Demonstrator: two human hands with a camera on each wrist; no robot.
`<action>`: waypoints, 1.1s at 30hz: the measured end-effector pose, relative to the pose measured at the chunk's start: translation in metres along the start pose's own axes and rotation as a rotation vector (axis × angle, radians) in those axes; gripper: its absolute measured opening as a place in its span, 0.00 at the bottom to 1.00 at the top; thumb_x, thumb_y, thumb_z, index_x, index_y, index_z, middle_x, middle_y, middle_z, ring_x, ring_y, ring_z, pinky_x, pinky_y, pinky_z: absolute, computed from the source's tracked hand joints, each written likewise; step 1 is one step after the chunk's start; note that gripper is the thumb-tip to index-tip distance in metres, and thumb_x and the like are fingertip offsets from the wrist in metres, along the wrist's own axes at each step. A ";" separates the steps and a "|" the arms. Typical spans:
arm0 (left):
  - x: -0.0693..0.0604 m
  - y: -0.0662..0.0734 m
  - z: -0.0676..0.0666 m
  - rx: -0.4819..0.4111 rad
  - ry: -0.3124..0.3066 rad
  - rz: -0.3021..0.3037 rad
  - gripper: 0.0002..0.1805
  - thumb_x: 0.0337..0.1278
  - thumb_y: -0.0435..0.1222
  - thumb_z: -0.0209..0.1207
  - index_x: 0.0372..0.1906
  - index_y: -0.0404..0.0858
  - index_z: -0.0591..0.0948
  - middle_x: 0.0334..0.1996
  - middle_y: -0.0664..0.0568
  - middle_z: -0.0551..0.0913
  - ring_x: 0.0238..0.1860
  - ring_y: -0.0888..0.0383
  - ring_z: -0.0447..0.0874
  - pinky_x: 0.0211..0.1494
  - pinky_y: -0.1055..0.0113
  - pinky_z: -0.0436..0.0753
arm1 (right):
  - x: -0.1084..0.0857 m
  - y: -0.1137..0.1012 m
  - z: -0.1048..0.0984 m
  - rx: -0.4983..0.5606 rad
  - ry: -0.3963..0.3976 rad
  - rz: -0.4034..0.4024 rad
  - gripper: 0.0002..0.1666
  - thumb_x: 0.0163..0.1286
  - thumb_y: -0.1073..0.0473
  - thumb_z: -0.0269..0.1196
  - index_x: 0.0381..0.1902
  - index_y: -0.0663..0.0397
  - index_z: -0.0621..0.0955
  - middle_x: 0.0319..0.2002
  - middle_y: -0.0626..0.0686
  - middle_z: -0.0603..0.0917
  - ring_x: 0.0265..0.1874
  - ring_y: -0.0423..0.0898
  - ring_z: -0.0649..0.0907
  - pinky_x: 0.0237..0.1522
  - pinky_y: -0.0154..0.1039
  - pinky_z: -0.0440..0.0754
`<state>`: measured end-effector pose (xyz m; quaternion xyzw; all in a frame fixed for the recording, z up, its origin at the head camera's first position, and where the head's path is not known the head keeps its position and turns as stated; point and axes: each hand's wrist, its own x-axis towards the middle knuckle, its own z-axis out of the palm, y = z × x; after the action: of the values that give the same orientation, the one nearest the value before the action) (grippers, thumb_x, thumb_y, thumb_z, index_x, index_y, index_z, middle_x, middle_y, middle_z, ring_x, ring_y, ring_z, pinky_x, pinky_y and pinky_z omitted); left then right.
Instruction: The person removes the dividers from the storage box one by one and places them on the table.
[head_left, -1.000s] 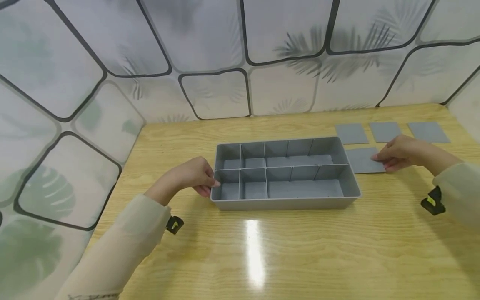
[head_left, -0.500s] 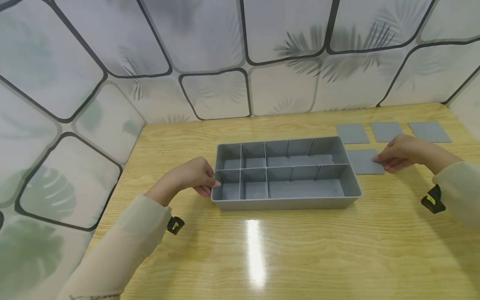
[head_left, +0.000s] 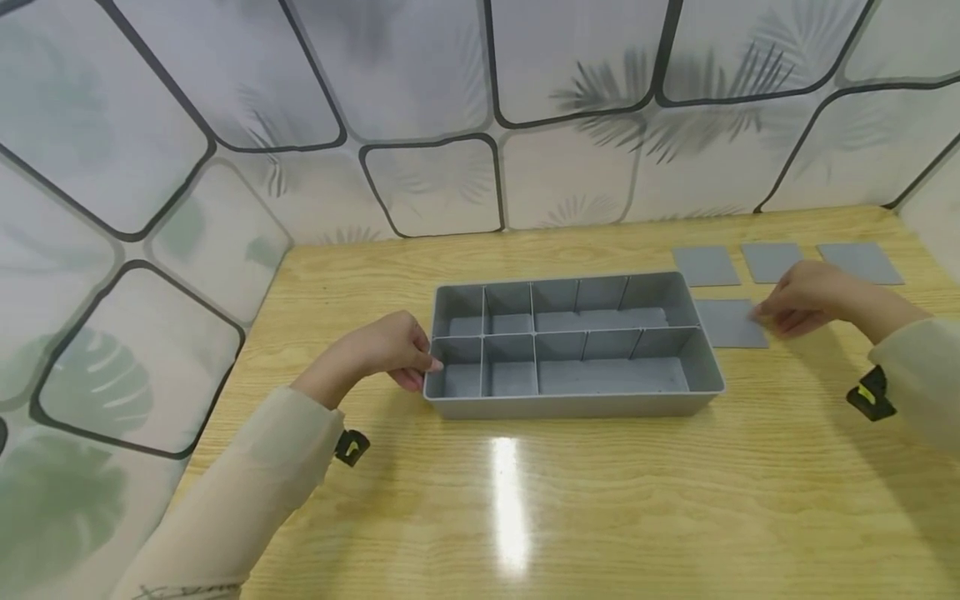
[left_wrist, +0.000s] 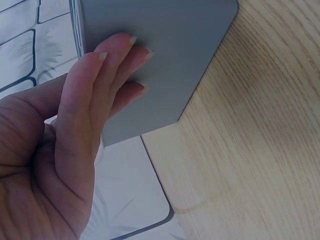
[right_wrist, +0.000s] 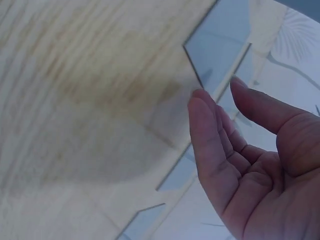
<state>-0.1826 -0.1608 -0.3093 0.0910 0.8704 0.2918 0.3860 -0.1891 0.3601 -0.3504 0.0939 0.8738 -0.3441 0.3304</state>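
A grey plastic drawer organizer [head_left: 577,407] stands upright on the table, split by dividers into small compartments at left and longer ones at right. My left hand [head_left: 384,350] pinches its left wall, thumb over the rim; in the left wrist view the fingers of that hand [left_wrist: 82,115] lie along the outer wall. Flat beside the organizer's right end is a grey square panel [head_left: 729,323]. At that panel's right edge is my right hand [head_left: 810,298]. The right wrist view shows this hand [right_wrist: 250,165] with thumb and fingers parted, nothing between them, fingertips near the panel's corner.
Three more grey panels lie in a row behind: a left one [head_left: 707,267], a middle one [head_left: 771,262] and a right one [head_left: 859,262]. The wood-grain table [head_left: 615,500] meets a patterned wall [head_left: 570,179] at the back and left.
The near panel's raised right edge has come down flat on the table. My right hand has let go and shifted slightly right. The left hand and organizer stay nearly still.
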 end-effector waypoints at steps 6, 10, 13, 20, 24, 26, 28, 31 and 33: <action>0.000 0.001 -0.001 0.003 0.000 -0.010 0.08 0.59 0.30 0.59 0.33 0.25 0.82 0.21 0.45 0.83 0.21 0.60 0.83 0.38 0.59 0.87 | -0.006 -0.004 -0.005 -0.110 0.011 -0.042 0.33 0.67 0.55 0.59 0.48 0.87 0.66 0.29 0.58 0.82 0.27 0.46 0.83 0.34 0.44 0.87; 0.000 0.003 -0.001 0.013 0.002 -0.011 0.08 0.59 0.30 0.59 0.34 0.25 0.82 0.21 0.45 0.84 0.21 0.60 0.83 0.37 0.60 0.87 | -0.008 -0.007 -0.008 -0.114 0.010 -0.038 0.31 0.68 0.57 0.58 0.48 0.87 0.67 0.29 0.57 0.82 0.27 0.46 0.84 0.33 0.43 0.87; 0.000 0.004 -0.001 0.021 0.003 -0.010 0.08 0.59 0.30 0.59 0.34 0.26 0.82 0.21 0.45 0.84 0.21 0.60 0.83 0.37 0.60 0.87 | -0.010 -0.011 -0.010 -0.116 0.013 -0.037 0.28 0.68 0.57 0.58 0.46 0.85 0.70 0.28 0.56 0.82 0.26 0.47 0.84 0.33 0.43 0.87; 0.000 0.005 -0.001 0.034 0.008 -0.011 0.08 0.59 0.30 0.59 0.33 0.26 0.82 0.22 0.45 0.83 0.21 0.60 0.83 0.37 0.61 0.87 | -0.018 -0.027 -0.012 -0.119 0.008 -0.046 0.17 0.68 0.59 0.57 0.35 0.74 0.78 0.24 0.53 0.81 0.24 0.45 0.84 0.31 0.41 0.87; -0.001 0.005 -0.001 0.038 0.005 -0.012 0.08 0.59 0.30 0.59 0.33 0.26 0.82 0.22 0.45 0.83 0.21 0.60 0.83 0.38 0.60 0.87 | -0.022 -0.034 -0.012 -0.150 0.014 -0.056 0.16 0.68 0.60 0.57 0.34 0.74 0.78 0.23 0.52 0.82 0.24 0.45 0.84 0.31 0.41 0.87; -0.001 0.005 0.000 0.035 0.002 -0.013 0.08 0.60 0.30 0.59 0.33 0.26 0.82 0.22 0.45 0.83 0.21 0.60 0.83 0.38 0.60 0.87 | -0.024 -0.036 -0.011 -0.171 0.020 -0.061 0.16 0.68 0.60 0.58 0.34 0.73 0.79 0.23 0.52 0.82 0.24 0.44 0.84 0.31 0.41 0.87; -0.001 0.005 -0.001 0.031 0.002 -0.014 0.08 0.59 0.30 0.59 0.33 0.25 0.82 0.22 0.45 0.83 0.21 0.60 0.83 0.38 0.60 0.87 | -0.025 -0.040 -0.012 -0.191 0.027 -0.070 0.16 0.67 0.60 0.58 0.33 0.73 0.79 0.23 0.52 0.82 0.24 0.44 0.84 0.30 0.41 0.86; -0.001 0.005 -0.001 0.027 -0.001 -0.014 0.08 0.59 0.30 0.59 0.33 0.25 0.81 0.22 0.44 0.84 0.21 0.60 0.83 0.38 0.60 0.87 | -0.027 -0.045 -0.011 -0.221 0.024 -0.085 0.16 0.67 0.60 0.59 0.34 0.73 0.79 0.24 0.52 0.82 0.24 0.44 0.83 0.30 0.41 0.86; -0.001 0.005 -0.001 0.024 -0.001 -0.014 0.08 0.59 0.29 0.59 0.33 0.25 0.81 0.23 0.44 0.84 0.21 0.60 0.83 0.38 0.60 0.87 | -0.029 -0.048 -0.010 -0.241 0.023 -0.095 0.16 0.67 0.60 0.59 0.35 0.74 0.79 0.24 0.52 0.82 0.24 0.44 0.83 0.30 0.41 0.86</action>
<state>-0.1829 -0.1575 -0.3057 0.0895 0.8742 0.2787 0.3874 -0.1912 0.3328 -0.3003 0.0162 0.9161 -0.2507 0.3125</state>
